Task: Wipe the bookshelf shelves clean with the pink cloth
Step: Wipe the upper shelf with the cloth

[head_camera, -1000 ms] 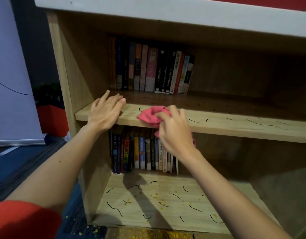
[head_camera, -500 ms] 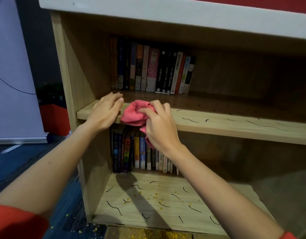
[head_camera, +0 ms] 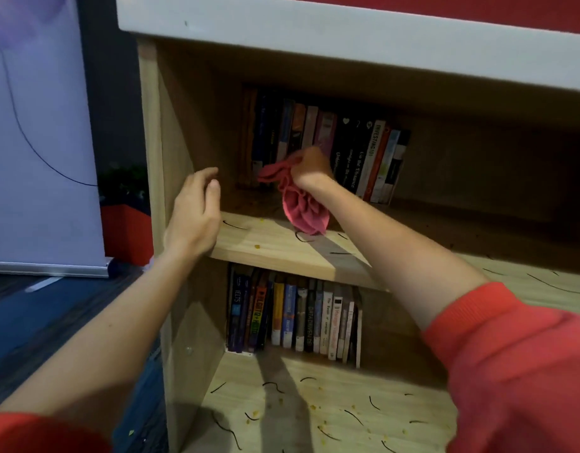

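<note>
1. The right hand (head_camera: 311, 168) grips the pink cloth (head_camera: 303, 207), its fingers curled round the bunched top. The cloth hangs down to the middle shelf (head_camera: 275, 253), near the upper books (head_camera: 370, 152).
2. The left hand (head_camera: 193, 214) is at that shelf's left end, fingers loosely spread and holding nothing.
3. Black squiggles (head_camera: 301, 238) and yellow crumbs (head_camera: 256, 246) mark the middle shelf and the bottom shelf (head_camera: 331, 403).

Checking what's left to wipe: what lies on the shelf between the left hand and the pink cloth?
Head view: between the left hand and the pink cloth the shelf shows one black squiggle and two yellow crumbs, otherwise bare wood.
</note>
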`<state>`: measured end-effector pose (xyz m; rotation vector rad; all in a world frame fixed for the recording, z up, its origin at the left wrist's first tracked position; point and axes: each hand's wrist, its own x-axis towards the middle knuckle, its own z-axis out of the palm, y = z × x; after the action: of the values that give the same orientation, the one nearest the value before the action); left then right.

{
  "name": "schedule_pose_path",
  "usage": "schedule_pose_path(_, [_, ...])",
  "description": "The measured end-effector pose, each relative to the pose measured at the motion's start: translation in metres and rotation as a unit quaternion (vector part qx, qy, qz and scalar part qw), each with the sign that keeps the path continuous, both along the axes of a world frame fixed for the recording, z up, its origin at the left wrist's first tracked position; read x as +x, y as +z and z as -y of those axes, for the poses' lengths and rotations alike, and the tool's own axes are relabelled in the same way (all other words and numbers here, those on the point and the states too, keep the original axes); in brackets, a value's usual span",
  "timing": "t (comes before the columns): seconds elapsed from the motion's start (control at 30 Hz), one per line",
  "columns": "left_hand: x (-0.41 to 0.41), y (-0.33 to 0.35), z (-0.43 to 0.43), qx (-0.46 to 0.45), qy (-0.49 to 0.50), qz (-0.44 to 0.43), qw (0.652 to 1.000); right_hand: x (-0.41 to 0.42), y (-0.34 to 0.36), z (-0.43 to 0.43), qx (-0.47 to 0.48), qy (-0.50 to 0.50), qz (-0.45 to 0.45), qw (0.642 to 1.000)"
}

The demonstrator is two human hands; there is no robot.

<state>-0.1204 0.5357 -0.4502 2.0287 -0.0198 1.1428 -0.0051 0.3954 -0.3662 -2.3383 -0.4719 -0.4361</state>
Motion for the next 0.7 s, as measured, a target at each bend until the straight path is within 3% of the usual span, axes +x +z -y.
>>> schedule_pose_path(0.2, [0.009,-0.006,-0.002,0.019,0.019,0.046,0.999,0.072,-0.007,-0.032,-0.147,0.009,0.007,0.989])
schedule_pose_path(0.3, [0.012,-0.009,-0.004,0.023,0.021,0.038,0.999,0.066,-0.019,-0.041,-0.221,0.049,-0.048,0.973])
schedule_pose_path(0.5, [0.014,-0.011,-0.004,0.033,0.027,0.048,0.998,0.045,-0.025,-0.048,-0.142,0.142,-0.121,0.972])
schedule_pose_path(0.7, [0.009,-0.010,0.000,0.031,0.018,0.074,0.997,0.004,-0.025,-0.042,-0.189,0.230,-0.090,0.950])
